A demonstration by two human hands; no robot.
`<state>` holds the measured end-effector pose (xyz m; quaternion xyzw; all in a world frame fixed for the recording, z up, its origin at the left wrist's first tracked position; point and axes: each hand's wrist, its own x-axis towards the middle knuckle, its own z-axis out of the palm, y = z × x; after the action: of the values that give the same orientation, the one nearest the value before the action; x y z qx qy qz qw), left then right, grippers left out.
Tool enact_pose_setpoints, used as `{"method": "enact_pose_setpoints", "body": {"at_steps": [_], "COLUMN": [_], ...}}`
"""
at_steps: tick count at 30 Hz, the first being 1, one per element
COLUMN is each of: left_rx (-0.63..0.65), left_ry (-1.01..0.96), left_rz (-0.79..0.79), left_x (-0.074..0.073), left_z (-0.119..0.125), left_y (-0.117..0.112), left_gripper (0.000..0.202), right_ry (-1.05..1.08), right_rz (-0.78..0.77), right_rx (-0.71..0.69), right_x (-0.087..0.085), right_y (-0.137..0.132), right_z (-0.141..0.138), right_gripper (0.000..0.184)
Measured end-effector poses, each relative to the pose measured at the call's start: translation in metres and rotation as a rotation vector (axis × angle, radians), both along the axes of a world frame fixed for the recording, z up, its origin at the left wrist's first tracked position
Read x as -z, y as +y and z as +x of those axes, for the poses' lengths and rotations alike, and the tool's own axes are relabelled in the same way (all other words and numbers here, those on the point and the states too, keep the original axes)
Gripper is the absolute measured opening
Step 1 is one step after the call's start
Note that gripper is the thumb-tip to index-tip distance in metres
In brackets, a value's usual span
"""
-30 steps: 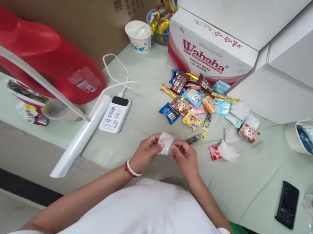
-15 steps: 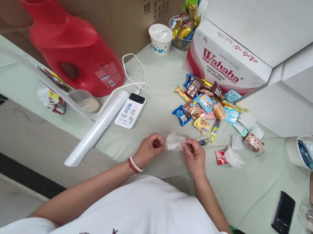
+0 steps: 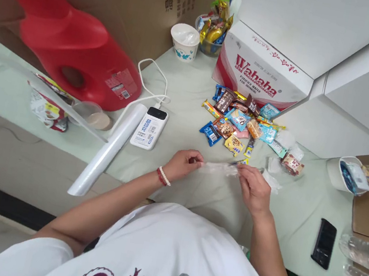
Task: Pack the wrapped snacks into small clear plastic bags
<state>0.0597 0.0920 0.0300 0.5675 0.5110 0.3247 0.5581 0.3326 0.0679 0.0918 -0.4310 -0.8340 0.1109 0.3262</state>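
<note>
A strip of clear plastic film (image 3: 220,168) is stretched between my two hands, just above the front of the cloth-covered table. My left hand (image 3: 184,164) pinches its left end between thumb and fingers. At the other end, my right hand (image 3: 254,188) grips the film with closed fingertips. Right behind the film lies a pile of wrapped snacks (image 3: 239,119) in blue, brown, yellow and orange packets. Beside my right hand are crumpled clear film pieces (image 3: 273,180) and a brown-and-white packet (image 3: 292,164). A film roll (image 3: 108,153) lies left of my left hand.
A white power bank (image 3: 149,128) with a cable lies near a big red jug (image 3: 87,59). Behind stand a paper cup (image 3: 185,43), a bowl of snacks (image 3: 210,46) and a Wahaha carton (image 3: 260,70). At right are a white tub (image 3: 340,177), a phone (image 3: 324,243) and plastic bottles (image 3: 360,254).
My hands have moved apart, the right one going further right, and the bunched film between them is now pulled into a longer strip. The right hand now covers the red packet. The view has shifted slightly.
</note>
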Motion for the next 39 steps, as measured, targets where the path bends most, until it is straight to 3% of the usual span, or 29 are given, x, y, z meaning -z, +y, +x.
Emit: {"method": "enact_pose_setpoints", "body": {"at_steps": [3, 7, 10, 13, 15, 17, 19, 21, 24, 27, 31, 34, 39], "left_rx": [-0.161, -0.181, -0.103, -0.059, -0.091, -0.165, -0.233, -0.251, -0.289, -0.457, -0.629, -0.724, -0.693], "left_ry": [0.11, 0.094, 0.069, -0.155, -0.345, -0.434, -0.427, -0.403, -0.465, -0.588, -0.728, -0.798, -0.758], "left_rz": [0.118, 0.208, 0.137, -0.035, -0.128, -0.153, -0.141, -0.124, -0.127, -0.191, -0.353, -0.455, -0.531], "left_x": [-0.004, -0.018, -0.022, -0.022, -0.023, -0.027, -0.031, -0.033, -0.032, -0.027, -0.018, -0.012, -0.007], "left_z": [-0.003, 0.009, 0.028, 0.041, 0.045, 0.047, 0.05, 0.053, 0.053, 0.044, 0.026, 0.017, 0.009], "left_y": [-0.007, -0.014, -0.014, -0.013, -0.014, -0.016, -0.02, -0.023, -0.025, -0.021, -0.012, -0.009, -0.012], "left_gripper": [0.018, 0.032, 0.043, 0.035, 0.034, 0.036, 0.037, 0.038, 0.041, 0.044, 0.041, 0.04, 0.033], "right_ry": [0.05, 0.093, 0.138, 0.23, 0.381, 0.622, 0.843, 0.93, 0.98, 1.078, 1.126, 1.152, 0.881], "right_rz": [0.032, 0.031, -0.02, -0.104, -0.192, -0.358, -0.572, -0.738, -0.812, -0.872, -0.988, -1.007, -1.035], "right_rx": [0.091, 0.125, 0.082, 0.151, 0.319, 0.466, 0.469, 0.378, 0.382, 0.475, 0.525, 0.652, 0.7], "right_x": [0.004, 0.009, 0.006, 0.004, 0.008, 0.014, 0.022, 0.028, 0.032, 0.033, 0.036, 0.04, 0.047], "right_y": [-0.009, -0.016, -0.016, -0.012, -0.009, -0.008, -0.012, -0.017, -0.022, -0.02, -0.023, -0.041, -0.087], "right_z": [0.008, 0.006, 0.002, 0.005, 0.008, 0.008, 0.0, -0.015, -0.034, -0.034, -0.016, -0.002, 0.026], "right_gripper": [0.022, 0.02, 0.018, 0.01, 0.014, 0.032, 0.051, 0.061, 0.05, 0.035, 0.039, 0.045, 0.047]}}
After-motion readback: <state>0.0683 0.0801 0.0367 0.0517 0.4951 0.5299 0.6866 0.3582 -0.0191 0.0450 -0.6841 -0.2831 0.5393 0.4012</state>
